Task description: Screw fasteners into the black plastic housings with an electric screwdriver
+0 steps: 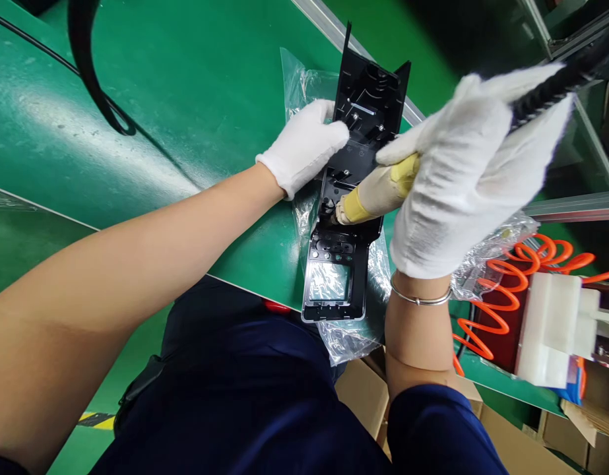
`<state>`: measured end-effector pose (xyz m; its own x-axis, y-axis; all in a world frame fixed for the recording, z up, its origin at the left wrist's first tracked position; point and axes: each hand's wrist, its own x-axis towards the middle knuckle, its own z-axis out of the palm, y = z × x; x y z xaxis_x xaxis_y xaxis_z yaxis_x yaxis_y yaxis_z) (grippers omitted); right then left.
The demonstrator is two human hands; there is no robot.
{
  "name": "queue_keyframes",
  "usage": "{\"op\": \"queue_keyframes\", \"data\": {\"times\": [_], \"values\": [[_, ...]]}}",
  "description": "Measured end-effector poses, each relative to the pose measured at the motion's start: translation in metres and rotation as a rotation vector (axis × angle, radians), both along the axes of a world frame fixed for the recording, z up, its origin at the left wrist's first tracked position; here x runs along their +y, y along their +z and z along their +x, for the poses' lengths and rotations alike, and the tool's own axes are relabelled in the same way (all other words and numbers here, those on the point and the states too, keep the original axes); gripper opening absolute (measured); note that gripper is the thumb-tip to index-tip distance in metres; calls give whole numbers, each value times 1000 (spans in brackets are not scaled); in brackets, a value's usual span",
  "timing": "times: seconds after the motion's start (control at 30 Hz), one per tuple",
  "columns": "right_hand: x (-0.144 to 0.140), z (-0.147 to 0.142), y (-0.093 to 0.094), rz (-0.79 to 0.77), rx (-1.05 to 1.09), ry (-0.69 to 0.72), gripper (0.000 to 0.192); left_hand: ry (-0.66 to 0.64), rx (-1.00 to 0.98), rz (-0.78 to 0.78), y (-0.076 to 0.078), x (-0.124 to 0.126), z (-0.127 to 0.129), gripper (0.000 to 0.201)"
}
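Observation:
A long black plastic housing lies open side up on a clear plastic bag at the edge of a green table. My left hand, in a white glove, rests on the housing's left side and steadies it. My right hand, also gloved, grips a powered screwdriver with a yellowish nose. Its tip touches the housing near the middle. A black cable runs from the tool's rear toward the upper right.
An orange coiled air hose and a white block sit at the right. Cardboard boxes stand below the table edge. A black curved strap lies at the table's upper left. An aluminium rail runs at right.

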<state>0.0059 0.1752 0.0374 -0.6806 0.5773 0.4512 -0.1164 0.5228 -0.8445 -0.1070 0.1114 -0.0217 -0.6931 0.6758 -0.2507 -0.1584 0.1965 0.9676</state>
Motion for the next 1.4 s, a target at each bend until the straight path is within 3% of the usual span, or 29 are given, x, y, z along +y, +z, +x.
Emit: {"op": "queue_keyframes", "data": {"times": [0.33,0.77,1.07,1.4], "values": [[-3,2,-1,-41,-22,17,32,-11,12,-28,1,0,1,15],[0,5,-2,-22,-39,34,37,20,-26,76,1,-2,2,19],[-2,5,3,-58,-49,17,32,-32,22,3,3,-2,2,10],[-3,1,3,-23,-14,-16,24,-25,-10,25,4,-4,2,27]]}}
